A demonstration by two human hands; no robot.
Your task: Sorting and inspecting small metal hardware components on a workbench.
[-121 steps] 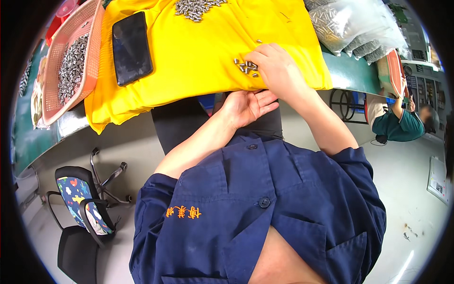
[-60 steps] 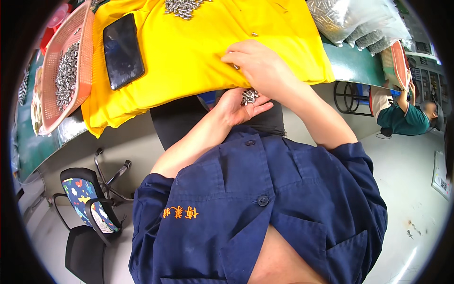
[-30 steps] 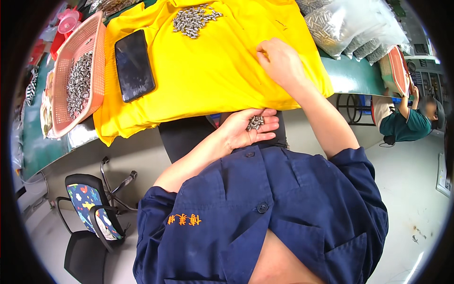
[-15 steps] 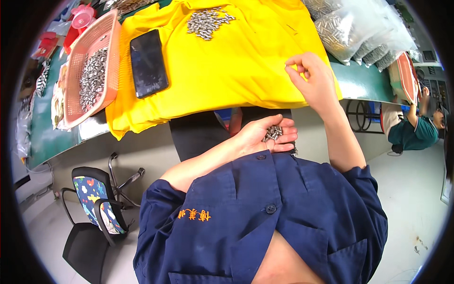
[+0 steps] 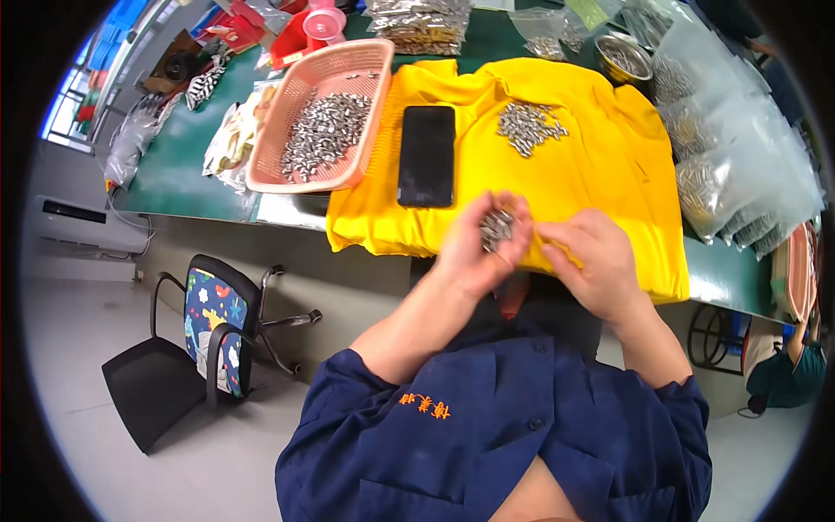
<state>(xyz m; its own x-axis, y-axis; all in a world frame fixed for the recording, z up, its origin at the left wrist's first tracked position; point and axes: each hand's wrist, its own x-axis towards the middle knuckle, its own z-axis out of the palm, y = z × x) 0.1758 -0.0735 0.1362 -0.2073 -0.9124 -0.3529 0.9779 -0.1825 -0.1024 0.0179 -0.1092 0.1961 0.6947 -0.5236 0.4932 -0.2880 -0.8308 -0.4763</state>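
Observation:
My left hand [image 5: 470, 254] is cupped above the near edge of the yellow cloth [image 5: 609, 174], with a heap of small shiny metal pieces [image 5: 497, 230] in its palm. Close by on its right, my right hand [image 5: 602, 263] has thumb and forefinger pinched together. Whatever may be between those fingertips is too small to make out. Farther back on the cloth lies a loose pile of similar metal pieces [image 5: 529, 129]. A pink plastic basket [image 5: 263, 157] at the left holds many more of them.
Between basket and pile lies a black phone [image 5: 426, 157]. Clear bags of metal parts [image 5: 709, 187] crowd the right side, with a metal bowl [image 5: 624, 59] at the back right. A black chair [image 5: 165, 383] stands at lower left. Another person [image 5: 787, 374] is at far right.
My view has shifted, showing more of the table's back. My left hand has risen from near my body to the cloth's edge. My right hand has come down beside it.

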